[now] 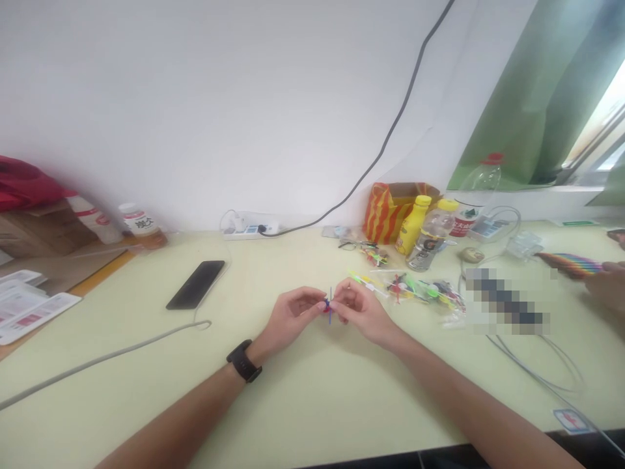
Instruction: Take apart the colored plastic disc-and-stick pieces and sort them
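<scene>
Both hands meet above the middle of the table around a small red and blue plastic toy [327, 305] with a thin blue bar standing upright on it. My left hand [295, 314], with a black watch on its wrist, pinches the toy's left side between thumb and finger. From the right, my right hand [362, 311] pinches it near the blue bar. Fingertips cover much of the toy, so its exact kind cannot be made out. Just right of my right hand lie several colourful small plastic toys [424, 290], some in clear bags.
A phone [196, 284] with a cable lies to the left. Behind stand a power strip [251, 229], a striped bag [383, 212], a yellow bottle [413, 225] and a clear bottle [428, 241]. At far right, another person's hand [608, 286] is near a rainbow-coloured item [571, 264].
</scene>
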The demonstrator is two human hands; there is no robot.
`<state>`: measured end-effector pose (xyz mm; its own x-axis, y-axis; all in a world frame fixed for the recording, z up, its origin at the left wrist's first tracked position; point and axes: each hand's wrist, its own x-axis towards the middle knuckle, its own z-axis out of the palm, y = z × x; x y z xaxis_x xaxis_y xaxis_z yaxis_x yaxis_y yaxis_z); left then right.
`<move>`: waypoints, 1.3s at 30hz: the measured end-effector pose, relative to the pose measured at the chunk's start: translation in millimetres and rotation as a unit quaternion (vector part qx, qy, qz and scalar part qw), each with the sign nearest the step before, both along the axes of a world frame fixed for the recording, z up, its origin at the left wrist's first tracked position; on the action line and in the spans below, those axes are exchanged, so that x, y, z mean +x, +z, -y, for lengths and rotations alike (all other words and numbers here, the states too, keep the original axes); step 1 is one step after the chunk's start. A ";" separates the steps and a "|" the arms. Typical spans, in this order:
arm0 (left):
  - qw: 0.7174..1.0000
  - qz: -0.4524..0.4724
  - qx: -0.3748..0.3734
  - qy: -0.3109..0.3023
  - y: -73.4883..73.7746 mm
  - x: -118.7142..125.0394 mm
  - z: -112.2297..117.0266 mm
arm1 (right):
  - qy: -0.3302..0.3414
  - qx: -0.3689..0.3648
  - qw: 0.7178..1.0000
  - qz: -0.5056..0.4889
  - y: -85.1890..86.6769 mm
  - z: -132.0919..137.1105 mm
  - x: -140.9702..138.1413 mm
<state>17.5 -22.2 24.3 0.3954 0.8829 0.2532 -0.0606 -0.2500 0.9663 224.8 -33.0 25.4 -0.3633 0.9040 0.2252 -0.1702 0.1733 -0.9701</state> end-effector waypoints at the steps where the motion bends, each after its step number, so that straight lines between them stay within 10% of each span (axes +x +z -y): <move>1: 1.000 -0.001 0.004 0.006 0.1 -0.5 -0.7 | -0.003 0.000 1.000 0.002 0.2 -0.4 0.7; 11: 0.998 0.013 -0.004 0.056 11.7 -6.2 -5.1 | -0.097 0.074 0.987 0.106 0.6 6.5 2.8; 18: 0.998 0.001 -0.001 0.063 11.6 -7.5 -4.2 | 0.049 0.035 0.995 0.081 3.9 -2.9 12.3; 32: 0.985 -0.024 -0.028 0.171 -9.9 -19.5 -30.7 | -0.049 0.012 0.998 0.035 5.2 -7.6 16.7; 39: 0.978 0.067 -0.086 0.177 -11.0 -21.2 -33.2 | -0.243 0.090 0.950 0.174 6.8 -26.2 43.2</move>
<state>-3.7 11.0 13.3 0.0307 0.9926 0.1172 -0.1290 -0.1123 0.9853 268.1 -6.8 32.2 0.0062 0.9422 0.3349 0.2976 0.3180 -0.9002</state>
